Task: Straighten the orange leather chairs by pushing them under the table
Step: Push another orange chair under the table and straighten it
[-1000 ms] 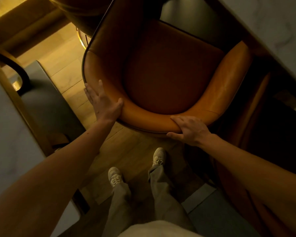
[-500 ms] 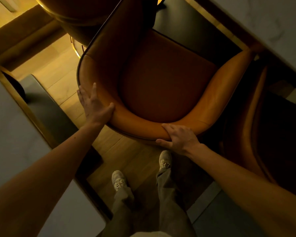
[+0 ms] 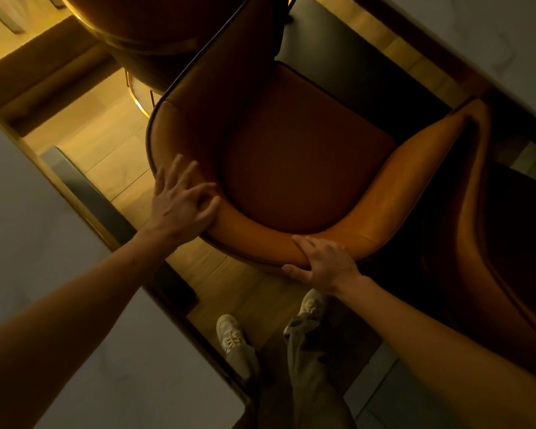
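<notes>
Both hands on chair [image 3: 291, 156] backrest: left hand [image 3: 180, 202] loosely spread flat, right hand [image 3: 325, 264] gripping rim. Seat mostly clear of the table [image 3: 477, 35]; push seems barely begun.

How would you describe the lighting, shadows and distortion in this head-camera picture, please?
Head view: dim, warm amber light; the orange chair has a bright backrest rim but a seat sunk in shadow, and the right side is nearly black. Wide-angle stretch enlarges both forearms. The left hand looks slightly soft, the right hand sharper. The pale table top shows no glare.
</notes>
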